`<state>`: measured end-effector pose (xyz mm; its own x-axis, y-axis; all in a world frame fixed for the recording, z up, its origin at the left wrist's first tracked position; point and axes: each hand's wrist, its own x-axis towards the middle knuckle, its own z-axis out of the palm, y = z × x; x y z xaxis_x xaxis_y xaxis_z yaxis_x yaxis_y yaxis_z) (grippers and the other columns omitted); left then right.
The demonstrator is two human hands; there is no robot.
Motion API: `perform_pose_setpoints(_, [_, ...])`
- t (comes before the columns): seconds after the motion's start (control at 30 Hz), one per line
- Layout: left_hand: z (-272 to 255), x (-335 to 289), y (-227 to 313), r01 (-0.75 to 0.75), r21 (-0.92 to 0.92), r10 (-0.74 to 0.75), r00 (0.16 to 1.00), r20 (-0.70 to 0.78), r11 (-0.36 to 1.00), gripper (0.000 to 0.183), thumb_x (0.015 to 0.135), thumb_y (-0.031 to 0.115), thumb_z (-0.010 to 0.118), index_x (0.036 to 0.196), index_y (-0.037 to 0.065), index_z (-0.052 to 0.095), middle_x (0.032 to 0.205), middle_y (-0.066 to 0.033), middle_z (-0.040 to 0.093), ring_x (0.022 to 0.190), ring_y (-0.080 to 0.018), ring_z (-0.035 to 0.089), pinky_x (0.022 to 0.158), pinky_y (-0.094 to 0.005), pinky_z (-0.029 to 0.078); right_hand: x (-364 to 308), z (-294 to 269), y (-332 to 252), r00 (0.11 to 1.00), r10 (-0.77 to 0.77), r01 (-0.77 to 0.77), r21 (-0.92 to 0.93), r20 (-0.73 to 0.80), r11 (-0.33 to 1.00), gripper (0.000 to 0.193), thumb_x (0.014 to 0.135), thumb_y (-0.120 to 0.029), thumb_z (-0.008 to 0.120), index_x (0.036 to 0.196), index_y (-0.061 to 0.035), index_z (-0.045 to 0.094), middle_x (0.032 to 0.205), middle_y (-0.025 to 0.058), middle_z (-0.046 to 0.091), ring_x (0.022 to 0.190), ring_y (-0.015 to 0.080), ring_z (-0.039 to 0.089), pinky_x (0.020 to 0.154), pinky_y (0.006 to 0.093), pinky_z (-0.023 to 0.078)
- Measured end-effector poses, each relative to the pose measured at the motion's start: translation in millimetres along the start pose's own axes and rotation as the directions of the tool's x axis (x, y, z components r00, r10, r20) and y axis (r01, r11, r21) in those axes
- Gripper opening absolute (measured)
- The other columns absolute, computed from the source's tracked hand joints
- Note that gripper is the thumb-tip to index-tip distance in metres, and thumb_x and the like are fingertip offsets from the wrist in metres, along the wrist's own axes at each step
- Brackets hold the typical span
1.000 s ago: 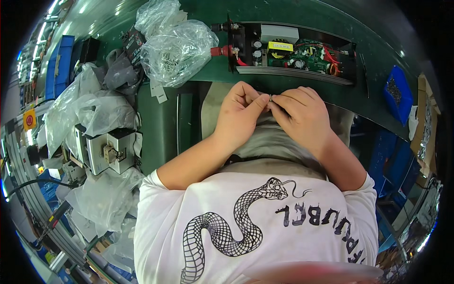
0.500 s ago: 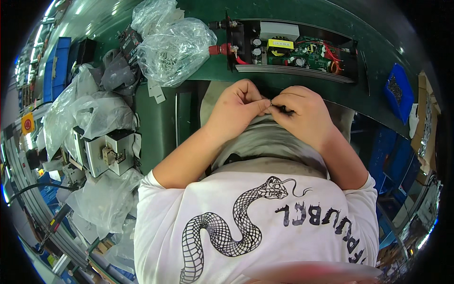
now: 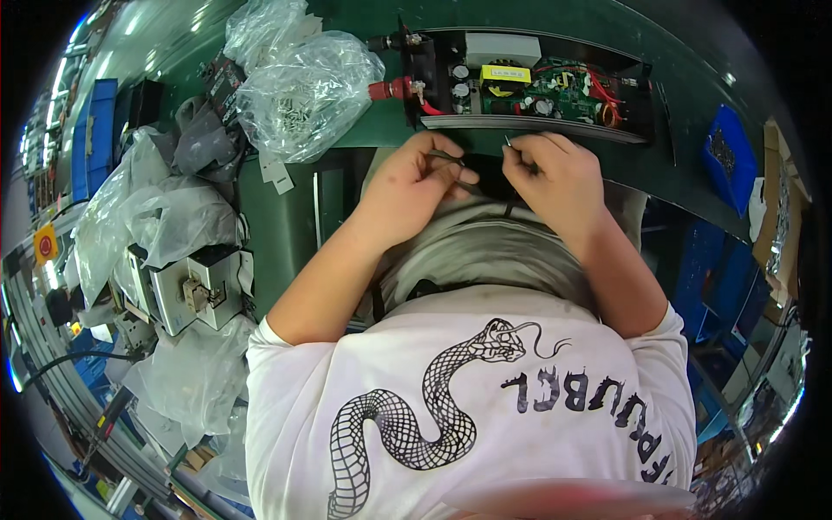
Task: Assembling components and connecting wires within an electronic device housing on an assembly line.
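My left hand (image 3: 406,192) hovers over my lap, just in front of the green bench edge. Its fingers are curled, with something small and dark between them that I cannot make out. To its right, my right hand (image 3: 562,180) pinches a small, thin, shiny piece (image 3: 508,140) between thumb and forefinger; its exact kind is too small to tell. Beyond both hands lies a long black open housing (image 3: 537,130) with a green circuit board (image 3: 563,84) inside. A yellow-wrapped transformer (image 3: 505,76) and red wires sit in it, and a red terminal (image 3: 392,88) sticks out at its left end.
Left of the housing, a clear plastic bag (image 3: 308,100) of small metal parts rests on the green bench (image 3: 347,137). A blue bin (image 3: 730,160) with small dark parts stands at the right. Plastic wrapping (image 3: 186,212) and a white metal fixture (image 3: 195,290) are on my left.
My hands, which met at the fingertips, have come apart, left and right. The thin piece now shows upright in my right fingertips. The whole view has shifted slightly.
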<state>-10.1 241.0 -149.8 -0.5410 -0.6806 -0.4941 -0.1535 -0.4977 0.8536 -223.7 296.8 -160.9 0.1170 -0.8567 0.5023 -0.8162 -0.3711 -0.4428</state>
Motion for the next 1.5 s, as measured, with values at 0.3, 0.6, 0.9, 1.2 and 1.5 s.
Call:
perform_pose_setpoints(0.3, [-12.9,8.4,-27.9,-0.116,0.116,0.113,0.993,0.035,0.986,0.013,0.104,0.003,0.05,0.115,-0.001,0.054,0.092,-0.0078,0.067,0.083,-0.0118,0.063,0.076,-0.0258,0.053,2.1,16.5,3.8,0.998,0.001,-0.01,-0.128,-0.069,0.992,0.012,0.076,-0.006,0.079,0.084,-0.0086,0.07,0.071,0.0031,0.066,0.061,0.0211,0.066,0.056,0.0317,0.054])
perform_pose_setpoints(0.6, [-13.2,8.2,-29.7,-0.139,0.111,0.129,0.987,0.097,0.984,0.012,0.104,0.004,0.05,0.114,0.0,0.055,0.093,-0.0073,0.065,0.085,-0.0124,0.063,0.077,-0.0267,0.054,0.2,19.7,2.5,0.993,0.088,-0.094,-0.074,-0.079,0.993,0.013,0.076,-0.005,0.079,0.086,-0.0078,0.072,0.073,0.0037,0.067,0.061,0.0211,0.066,0.057,0.0312,0.054])
perform_pose_setpoints(0.9, [-13.3,5.5,-23.9,-0.143,0.109,0.133,0.987,0.093,0.984,0.012,0.103,0.0,0.05,0.114,-0.003,0.054,0.091,-0.0078,0.065,0.082,-0.0128,0.062,0.076,-0.0264,0.052,6.2,12.7,-5.4,0.996,0.065,-0.071,-0.101,-0.06,0.992,0.012,0.076,-0.004,0.079,0.086,-0.0067,0.072,0.073,0.0056,0.067,0.061,0.023,0.066,0.057,0.0318,0.054])
perform_pose_setpoints(1.2, [-14.7,4.5,-23.1,-0.14,0.132,0.125,0.985,0.119,0.981,0.011,0.102,-0.001,0.051,0.111,-0.003,0.055,0.091,-0.007,0.064,0.083,-0.0125,0.062,0.077,-0.0261,0.053,3.7,13.6,-1.6,0.989,0.135,-0.142,-0.137,-0.058,0.98,0.008,0.079,-0.006,0.08,0.083,-0.0071,0.073,0.075,0.0074,0.07,0.063,0.0239,0.068,0.057,0.0318,0.053])
perform_pose_setpoints(1.5, [-19.5,6.7,-26.2,-0.133,0.143,0.115,0.985,0.129,0.981,0.008,0.101,-0.001,0.054,0.108,0.0,0.058,0.096,-0.0039,0.063,0.088,-0.0116,0.064,0.079,-0.0268,0.054,23.1,-13.5,-15.2,0.999,-0.038,0.039,-0.171,0.006,0.985,0.011,0.077,-0.008,0.081,0.076,-0.0098,0.07,0.07,0.0034,0.065,0.057,0.0232,0.062,0.053,0.0331,0.05])
